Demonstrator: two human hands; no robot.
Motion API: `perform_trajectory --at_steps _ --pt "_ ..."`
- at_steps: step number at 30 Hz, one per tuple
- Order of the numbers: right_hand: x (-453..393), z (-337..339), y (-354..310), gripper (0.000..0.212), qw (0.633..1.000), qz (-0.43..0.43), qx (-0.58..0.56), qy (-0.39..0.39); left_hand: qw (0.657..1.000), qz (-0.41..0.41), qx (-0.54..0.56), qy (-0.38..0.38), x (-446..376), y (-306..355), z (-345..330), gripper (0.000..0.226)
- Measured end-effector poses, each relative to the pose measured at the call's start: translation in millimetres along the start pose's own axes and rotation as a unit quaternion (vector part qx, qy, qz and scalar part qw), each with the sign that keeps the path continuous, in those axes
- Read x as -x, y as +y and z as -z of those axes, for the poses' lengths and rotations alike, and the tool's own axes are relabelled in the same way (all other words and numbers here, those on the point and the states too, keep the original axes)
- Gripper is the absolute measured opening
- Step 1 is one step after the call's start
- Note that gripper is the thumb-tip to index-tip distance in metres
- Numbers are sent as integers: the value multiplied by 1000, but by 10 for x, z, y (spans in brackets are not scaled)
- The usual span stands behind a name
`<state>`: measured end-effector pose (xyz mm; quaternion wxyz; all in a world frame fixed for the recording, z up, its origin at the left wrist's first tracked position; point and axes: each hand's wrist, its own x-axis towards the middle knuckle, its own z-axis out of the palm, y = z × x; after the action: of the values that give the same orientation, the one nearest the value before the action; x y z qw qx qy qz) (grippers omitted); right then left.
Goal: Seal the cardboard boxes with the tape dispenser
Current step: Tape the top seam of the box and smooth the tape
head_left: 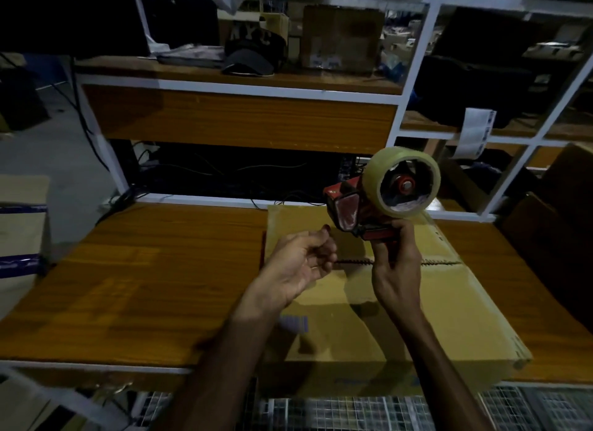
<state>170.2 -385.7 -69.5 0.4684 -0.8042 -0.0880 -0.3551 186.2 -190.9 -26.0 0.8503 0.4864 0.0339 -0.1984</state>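
Right hand [396, 263] gripping tape dispenser [382, 195] handle above box [378, 302] at table [128, 270] right edge; left hand [298, 260] loosely curled, holding nothing.

One red plastic tape dispenser [359, 211], carrying one roll of clear tape [405, 182]. One flat brown cardboard box [369, 302] on wooden surface [144, 286]. One more brown cardboard box with blue bands [22, 225] at left edge. One brown cardboard box [341, 37] on shelf. One dark cap [253, 53] on same shelf. Two hands: left [298, 263], right [396, 263].
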Motion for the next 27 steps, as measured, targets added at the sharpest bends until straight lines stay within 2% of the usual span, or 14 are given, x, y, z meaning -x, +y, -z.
perform_trajectory --at_steps 4,9,12,14,16,19,22,27 --pt "-13 -203 -111 19 998 18 64 -12 996 -28 -78 24 -11 181 307 10" --pt "-53 -381 -266 22 987 67 139 -40 984 -24 -173 23 -18 411 638 18" --pt "-63 -443 -290 27 981 78 173 -49 980 -26 -189 47 3 481 926 16" --pt "-119 -371 -236 29 983 60 173 -29 977 -32 -198 74 32 505 1247 10" --pt "-217 -261 -155 31 985 42 166 -8 977 -38 -196 73 40 508 1521 17" --pt "-346 -200 -48 31 983 56 171 -37 976 -69 -197 60 -37 425 1609 21" --pt "-417 -214 64 33 976 82 188 -70 962 -94 -240 89 -169 297 1584 20" --pt "-390 -166 285 42 964 99 221 -106 958 -85 -250 112 -348 69 1652 18"
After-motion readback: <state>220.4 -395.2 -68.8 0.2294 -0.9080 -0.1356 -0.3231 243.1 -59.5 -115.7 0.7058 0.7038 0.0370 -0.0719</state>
